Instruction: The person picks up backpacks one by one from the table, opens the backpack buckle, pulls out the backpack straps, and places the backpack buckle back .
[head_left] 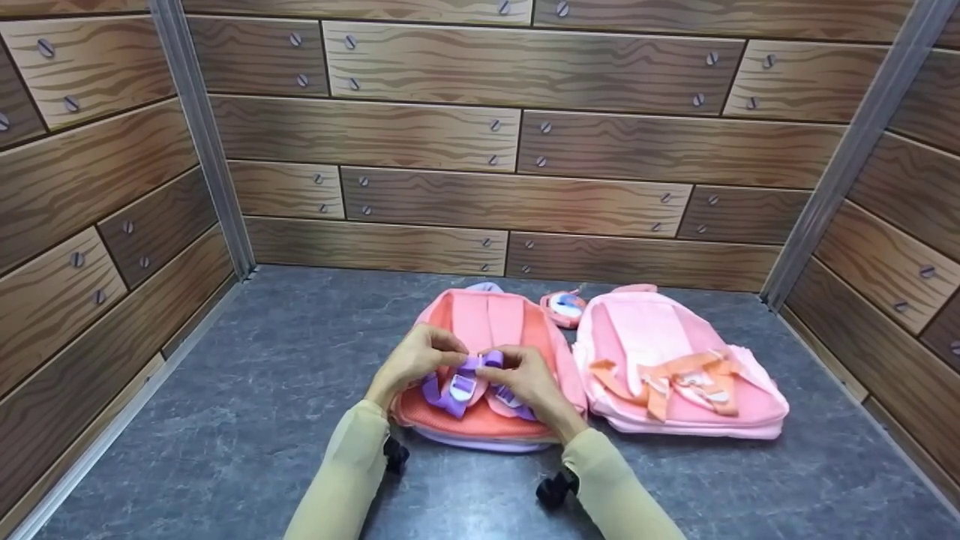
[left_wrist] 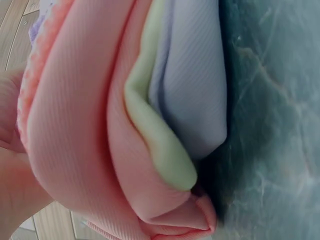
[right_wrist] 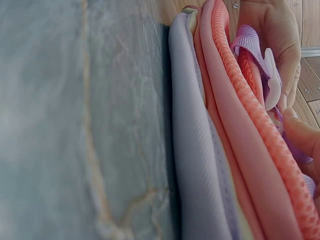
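A coral-pink backpack (head_left: pixel 487 315) lies on the dark floor with its back panel and shoulder straps up. Above its lower half, my left hand (head_left: pixel 420 360) pinches a purple webbing strap (head_left: pixel 471 365) between thumb and fingers. My right hand (head_left: pixel 534 379) pinches the same purple webbing close beside it. A pale plastic strap buckle (head_left: pixel 463 387) hangs just below the left fingers; it also shows edge-on in the right wrist view. The left wrist view holds mostly the backpack's layered side (left_wrist: pixel 75 115), with part of the left hand (left_wrist: pixel 17 185) at the edge.
To the right lies a light pink backpack (head_left: pixel 637 322) with tied orange straps (head_left: pixel 694 375), touching or nearly touching the coral one. Behind and between them is a small round pouch (head_left: pixel 566 307). Wood-patterned walls (head_left: pixel 517 135) enclose the marbled grey surface (head_left: pixel 225 435).
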